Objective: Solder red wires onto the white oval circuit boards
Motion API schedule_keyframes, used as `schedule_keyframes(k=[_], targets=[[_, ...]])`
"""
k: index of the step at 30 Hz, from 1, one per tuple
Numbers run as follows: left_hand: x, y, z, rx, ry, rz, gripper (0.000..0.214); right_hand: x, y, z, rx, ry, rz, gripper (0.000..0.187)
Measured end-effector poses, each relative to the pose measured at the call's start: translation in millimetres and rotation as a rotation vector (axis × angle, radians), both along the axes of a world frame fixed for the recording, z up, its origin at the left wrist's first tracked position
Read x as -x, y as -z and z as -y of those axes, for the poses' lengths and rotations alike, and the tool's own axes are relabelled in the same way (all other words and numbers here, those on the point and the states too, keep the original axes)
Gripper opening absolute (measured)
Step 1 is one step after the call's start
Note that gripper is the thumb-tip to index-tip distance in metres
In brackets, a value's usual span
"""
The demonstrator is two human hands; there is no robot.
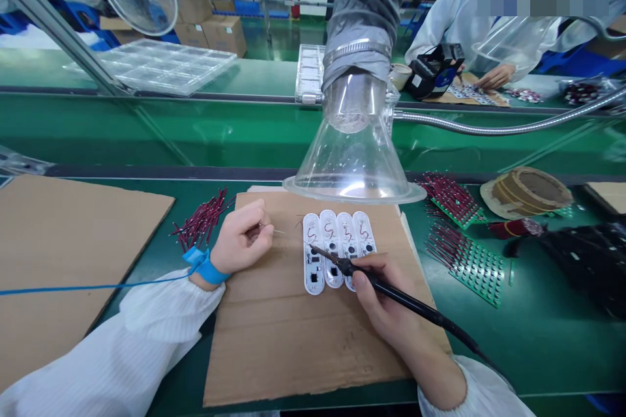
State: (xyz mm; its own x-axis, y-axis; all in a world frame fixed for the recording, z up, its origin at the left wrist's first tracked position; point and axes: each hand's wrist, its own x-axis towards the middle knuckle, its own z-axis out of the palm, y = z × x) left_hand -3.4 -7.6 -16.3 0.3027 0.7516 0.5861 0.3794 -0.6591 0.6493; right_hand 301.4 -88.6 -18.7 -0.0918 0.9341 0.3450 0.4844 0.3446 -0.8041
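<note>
The left hand lies knuckles-up on the cardboard sheet, its fingers pinched closed on a thin solder wire that points toward four white oval circuit boards. These boards lie side by side on the cardboard. The right hand is closed around a black soldering iron, gripped like a pen, with the tip at the leftmost board. A blue wrist strap circles the left wrist. A clear funnel fume hood hangs above the boards. A bundle of dark red wires lies beside the left hand on the green desk, and green boards bristling with red wires sit to the right.
</note>
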Motion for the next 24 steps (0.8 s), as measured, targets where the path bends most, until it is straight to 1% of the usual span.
schedule_keyframes(k=[4,11,20,24], targets=[[0.2,0.0,-0.3,-0.001,0.012,-0.013,0.029,1.7,-1.6,-1.9,0.000,-0.024,0.010,0.010],[0.8,-0.2,0.2,-0.003,0.011,-0.013,0.030,-1.1,0.5,0.6,0.007,-0.030,0.007,0.010],[-1.3,0.3,0.3,-0.043,0.036,-0.076,0.029,2.2,-4.8,-2.7,-0.031,-0.064,0.020,0.003],[-0.7,0.8,0.4,-0.057,0.034,-0.082,0.029,1.0,-4.0,-1.5,-0.029,-0.065,0.027,0.003]])
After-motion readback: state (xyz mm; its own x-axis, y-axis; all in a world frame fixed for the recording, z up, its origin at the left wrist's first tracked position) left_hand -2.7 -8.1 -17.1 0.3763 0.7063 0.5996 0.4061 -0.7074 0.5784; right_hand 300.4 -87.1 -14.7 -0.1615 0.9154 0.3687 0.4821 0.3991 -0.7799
